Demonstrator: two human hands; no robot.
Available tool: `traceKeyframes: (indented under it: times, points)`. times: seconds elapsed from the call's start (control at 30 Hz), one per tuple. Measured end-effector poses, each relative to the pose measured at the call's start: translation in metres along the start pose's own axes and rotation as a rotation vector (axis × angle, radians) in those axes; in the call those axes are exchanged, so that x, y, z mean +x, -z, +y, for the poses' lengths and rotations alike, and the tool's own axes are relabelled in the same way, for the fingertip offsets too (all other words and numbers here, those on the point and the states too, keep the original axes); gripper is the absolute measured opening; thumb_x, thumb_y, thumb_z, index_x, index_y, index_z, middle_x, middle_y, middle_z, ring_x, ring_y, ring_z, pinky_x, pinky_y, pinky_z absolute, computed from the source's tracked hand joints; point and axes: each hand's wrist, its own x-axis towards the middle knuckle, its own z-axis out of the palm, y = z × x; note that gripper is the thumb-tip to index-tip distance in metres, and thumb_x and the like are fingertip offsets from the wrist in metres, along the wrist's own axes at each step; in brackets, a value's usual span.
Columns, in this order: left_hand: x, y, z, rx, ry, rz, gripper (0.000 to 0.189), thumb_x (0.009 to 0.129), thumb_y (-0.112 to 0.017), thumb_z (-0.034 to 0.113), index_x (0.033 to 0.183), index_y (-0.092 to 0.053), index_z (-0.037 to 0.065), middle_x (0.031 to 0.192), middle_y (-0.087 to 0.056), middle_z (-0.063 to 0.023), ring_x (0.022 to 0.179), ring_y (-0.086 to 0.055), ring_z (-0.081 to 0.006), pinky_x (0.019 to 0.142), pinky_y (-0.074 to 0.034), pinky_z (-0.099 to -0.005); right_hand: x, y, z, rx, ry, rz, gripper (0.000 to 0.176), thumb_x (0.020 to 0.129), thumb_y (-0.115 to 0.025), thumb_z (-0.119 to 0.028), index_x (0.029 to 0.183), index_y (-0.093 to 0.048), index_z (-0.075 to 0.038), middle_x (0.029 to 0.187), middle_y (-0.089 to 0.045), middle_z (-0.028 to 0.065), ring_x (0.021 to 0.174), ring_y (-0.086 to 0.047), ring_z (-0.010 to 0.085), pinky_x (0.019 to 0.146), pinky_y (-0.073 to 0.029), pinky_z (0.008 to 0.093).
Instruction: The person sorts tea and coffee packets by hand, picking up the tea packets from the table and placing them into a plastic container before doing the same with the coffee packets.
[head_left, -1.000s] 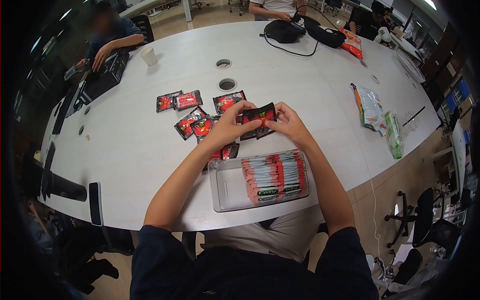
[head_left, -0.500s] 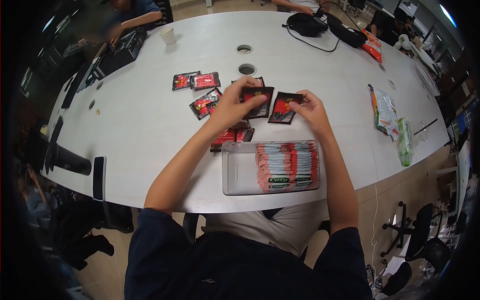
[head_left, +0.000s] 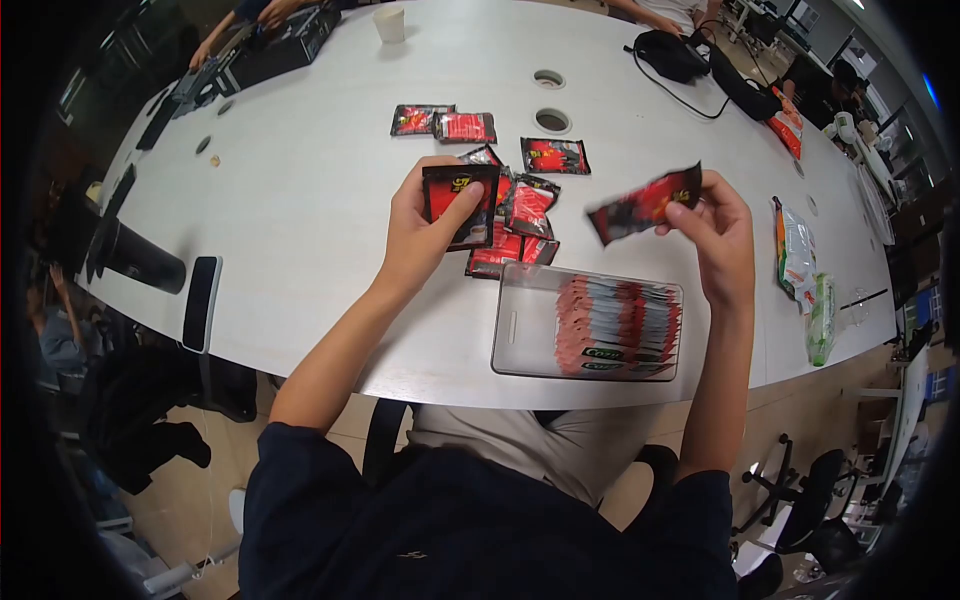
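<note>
The left hand grips a sachet at centre, thumb hiding its lower print; the right hand pinches a blurred second sachet right of centre, above the tray. Bare table opens toward the left edge.

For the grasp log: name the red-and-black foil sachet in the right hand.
The tilted, blurred red-and-black foil sachet pinched by the right hand; the left hand holds an upright sachet.
</note>
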Motion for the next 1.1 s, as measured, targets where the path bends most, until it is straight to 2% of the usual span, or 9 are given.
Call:
traceKeyframes:
  times: [0.1,0.13,0.17,0.23,0.37,0.43,0.57,0.83,1.1]
  points:
    - [-0.003,0.001,-0.009,0.028,-0.039,-0.027,0.026,0.096,-0.068,0.013,0.118,-0.055,0.004,0.105,-0.067,-0.005,0.094,-0.066,-0.0089,0.078,-0.058,-0.0261,-0.012,-0.036,-0.019,-0.179,-0.01,-0.107,0.02,0.088,-0.07,-0.001,0.107,-0.065,0.001,0.093,-0.069,0.005,0.082,-0.067,0.0118,0.078,-0.053,0.0256]
    - [-0.004,-0.001,-0.006,0.002,-0.031,-0.024,0.024,0.096,-0.069,0.012,0.115,-0.057,0.002,0.103,-0.068,-0.0054,0.094,-0.065,-0.008,0.082,-0.055,-0.0247,-0.012,-0.043,-0.022,-0.341,0.049,-0.201,0.017,0.086,-0.07,0.001,0.102,-0.066,0.001,0.089,-0.068,0.0044,0.081,-0.067,0.0115,0.076,-0.053,0.0262]
    - [-0.004,-0.001,-0.006,-0.001,-0.028,-0.017,0.024,0.096,-0.069,0.012,0.115,-0.057,0.002,0.103,-0.068,-0.0054,0.094,-0.065,-0.008,0.082,-0.055,-0.0247,-0.013,-0.053,-0.023,-0.417,0.034,-0.242,0.017,0.082,-0.07,0.002,0.099,-0.067,0.002,0.086,-0.068,0.0065,0.08,-0.068,0.0137,0.074,-0.053,0.0269]
    - [-0.004,0.001,-0.005,-0.02,0.002,-0.022,0.024,0.096,-0.069,0.012,0.114,-0.056,0.002,0.103,-0.068,-0.0055,0.094,-0.065,-0.0082,0.082,-0.055,-0.0247,-0.014,-0.065,-0.023,-0.607,0.166,-0.34,0.019,0.08,-0.071,0.002,0.099,-0.067,0.001,0.086,-0.068,0.0092,0.078,-0.069,0.0176,0.072,-0.054,0.0272]
    - [-0.006,-0.001,0.001,-0.041,0.005,-0.01,0.024,0.096,-0.068,0.012,0.114,-0.056,0.002,0.103,-0.068,-0.0054,0.094,-0.065,-0.0082,0.082,-0.055,-0.0249,-0.021,-0.081,-0.014,-0.732,0.171,-0.315,0.018,0.076,-0.072,0.0,0.093,-0.067,-0.002,0.085,-0.068,0.0086,0.075,-0.067,0.0219,0.071,-0.054,0.0316]
    - [-0.006,-0.001,0.002,-0.043,0.008,-0.018,0.024,0.096,-0.068,0.012,0.115,-0.056,0.002,0.103,-0.068,-0.0053,0.094,-0.065,-0.0083,0.082,-0.055,-0.0251,-0.022,-0.084,-0.009,-0.939,0.317,-0.303,0.017,0.073,-0.074,-0.002,0.087,-0.066,-0.006,0.081,-0.065,0.0059,0.075,-0.063,0.023,0.07,-0.051,0.0355]
    - [-0.007,-0.003,-0.002,-0.031,-0.012,-0.029,0.024,0.096,-0.068,0.011,0.115,-0.056,0.002,0.103,-0.068,-0.0053,0.095,-0.064,-0.0083,0.083,-0.055,-0.025,-0.024,-0.089,0.004,-1.003,0.356,-0.274,0.017,0.071,-0.075,-0.005,0.084,-0.066,-0.009,0.079,-0.062,0.0035,0.076,-0.059,0.0227,0.069,-0.047,0.037]
    - [-0.009,-0.003,-0.003,-0.006,-0.031,-0.047,0.024,0.096,-0.069,0.01,0.115,-0.056,0.002,0.105,-0.067,-0.006,0.095,-0.064,-0.0086,0.082,-0.055,-0.0252,-0.022,-0.094,0.008,-1.167,0.522,-0.289,0.018,0.07,-0.076,-0.006,0.084,-0.066,-0.009,0.084,-0.059,0.0011,0.08,-0.057,0.0201,0.067,-0.044,0.0344]
    - [-0.012,-0.004,0.0,-0.011,-0.06,-0.06,0.025,0.096,-0.067,0.008,0.117,-0.054,0.003,0.107,-0.066,-0.0057,0.097,-0.064,-0.0092,0.084,-0.055,-0.0254,-0.024,-0.094,0.009,-1.204,0.469,-0.289,0.024,0.071,-0.078,-0.008,0.091,-0.065,-0.009,0.088,-0.059,0.0018,0.083,-0.057,0.0201,0.068,-0.043,0.0349]
